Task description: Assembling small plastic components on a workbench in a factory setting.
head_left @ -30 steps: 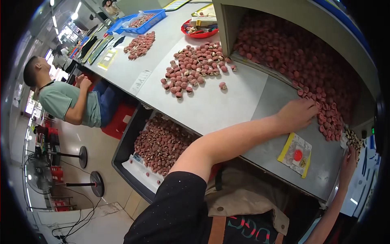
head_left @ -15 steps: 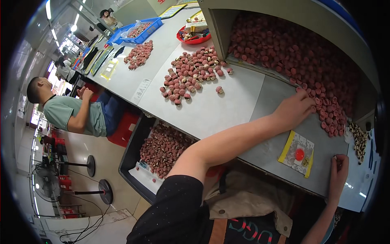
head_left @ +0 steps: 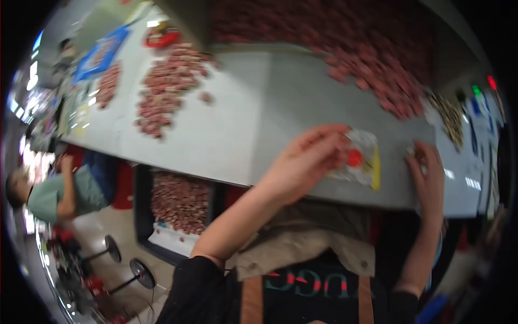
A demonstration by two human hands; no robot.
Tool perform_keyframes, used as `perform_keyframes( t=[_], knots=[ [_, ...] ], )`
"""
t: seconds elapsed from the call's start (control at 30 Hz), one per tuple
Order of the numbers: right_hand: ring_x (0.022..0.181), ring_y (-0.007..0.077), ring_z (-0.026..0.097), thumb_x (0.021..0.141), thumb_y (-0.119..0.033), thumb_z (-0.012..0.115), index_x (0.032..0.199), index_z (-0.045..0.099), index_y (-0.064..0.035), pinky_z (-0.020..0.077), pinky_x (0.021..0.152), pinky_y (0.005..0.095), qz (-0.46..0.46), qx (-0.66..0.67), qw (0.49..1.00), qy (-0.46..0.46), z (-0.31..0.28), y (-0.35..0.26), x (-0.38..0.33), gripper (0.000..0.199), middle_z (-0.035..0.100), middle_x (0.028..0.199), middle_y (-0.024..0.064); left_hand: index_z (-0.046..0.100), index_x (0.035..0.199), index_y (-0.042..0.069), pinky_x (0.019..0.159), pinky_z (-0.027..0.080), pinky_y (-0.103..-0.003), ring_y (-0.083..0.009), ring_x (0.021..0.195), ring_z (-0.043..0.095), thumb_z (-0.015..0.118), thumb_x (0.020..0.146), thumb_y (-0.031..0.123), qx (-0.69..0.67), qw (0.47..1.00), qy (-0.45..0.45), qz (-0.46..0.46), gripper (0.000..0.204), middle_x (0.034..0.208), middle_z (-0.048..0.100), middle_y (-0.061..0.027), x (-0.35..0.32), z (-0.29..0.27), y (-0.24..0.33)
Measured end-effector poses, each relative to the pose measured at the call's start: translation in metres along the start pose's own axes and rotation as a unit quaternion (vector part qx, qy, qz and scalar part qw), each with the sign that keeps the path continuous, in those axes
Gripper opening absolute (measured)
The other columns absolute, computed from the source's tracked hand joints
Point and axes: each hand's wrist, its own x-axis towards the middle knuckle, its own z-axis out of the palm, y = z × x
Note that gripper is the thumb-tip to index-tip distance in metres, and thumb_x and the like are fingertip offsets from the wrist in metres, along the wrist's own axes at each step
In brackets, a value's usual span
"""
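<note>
Right hand (head_left: 430,175) pinches a small thing (head_left: 411,152); a loose pinch could drop it. Left hand (head_left: 307,162): too blurry to tell its grip.

The left hand (head_left: 305,161) has moved from the spilled pink discs (head_left: 396,98) to the yellow-edged card (head_left: 363,171).

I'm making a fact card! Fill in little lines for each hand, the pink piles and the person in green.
Left hand: over part of the yellow-edged sheet; too blurry to tell if it holds anything
Right hand: right of the sheet; what it holds, if anything, is blurry
Red dot: on the sheet
Big pink heap: stretches from the box onto the table
Smaller pink pile: on the table's white left part
Black bin: below the table's edge, holding reddish pieces
Person in green: off to the left
</note>
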Motion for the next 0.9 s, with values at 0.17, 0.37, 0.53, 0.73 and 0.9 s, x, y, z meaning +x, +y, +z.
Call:
perform_keyframes(
  t=[0.17,0.37,0.53,0.73,0.9],
  knots=[
    [0.079,0.0218,0.058,0.085,-0.007,0.060,0.098,0.060,-0.0006,0.0452,0.071,0.0292,0.013,-0.028,0.999,0.017,-0.002,-0.001,-0.001,0.014,0.060,0.090,0.0091,0.045,0.127,-0.002,0.083,0.045,-0.025,-0.0110,0.091,0.055,0.050,0.095,0.017,-0.008,1.000,-0.027,-0.010,0.038,0.105,0.055,-0.0045,0.011,-0.001,-0.004],
    [0.075,0.0196,0.056,0.085,-0.007,0.060,0.097,0.060,-0.0009,0.0445,0.069,0.0278,0.028,0.013,0.999,-0.025,-0.005,-0.020,-0.002,0.014,0.059,0.090,0.0090,0.045,0.127,-0.002,0.084,0.045,-0.025,-0.0108,0.090,0.056,0.050,0.095,0.016,-0.046,0.998,-0.049,-0.013,0.037,0.102,0.055,-0.0031,0.009,-0.006,-0.010],
    [0.078,0.0227,0.055,0.081,-0.007,0.063,0.095,0.060,-0.0027,0.0453,0.069,0.0312,-0.098,0.068,0.991,-0.063,0.021,-0.060,-0.002,0.016,0.057,0.089,0.0090,0.047,0.125,0.000,0.084,0.045,-0.026,-0.0116,0.094,0.056,0.052,0.094,0.013,-0.006,1.000,-0.018,0.025,0.034,0.106,0.056,-0.0036,0.004,0.004,-0.012],
    [0.079,0.0276,0.055,0.077,-0.006,0.065,0.092,0.059,-0.0033,0.0456,0.068,0.0353,-0.182,-0.025,0.982,-0.052,0.049,-0.064,0.007,0.015,0.055,0.084,0.0096,0.047,0.126,0.003,0.083,0.046,-0.024,-0.0115,0.099,0.057,0.052,0.093,0.011,0.024,0.999,-0.023,0.030,0.034,0.109,0.056,-0.0023,0.004,-0.002,-0.012],
    [0.078,0.0273,0.055,0.077,-0.005,0.064,0.091,0.059,-0.0027,0.0457,0.067,0.0352,-0.194,-0.022,0.979,-0.063,0.049,-0.068,0.007,0.015,0.055,0.083,0.0096,0.047,0.126,0.003,0.081,0.046,-0.023,-0.0102,0.096,0.057,0.051,0.093,0.011,0.012,0.999,0.000,0.038,0.034,0.109,0.057,-0.0028,0.005,-0.001,-0.011]
  ],
)
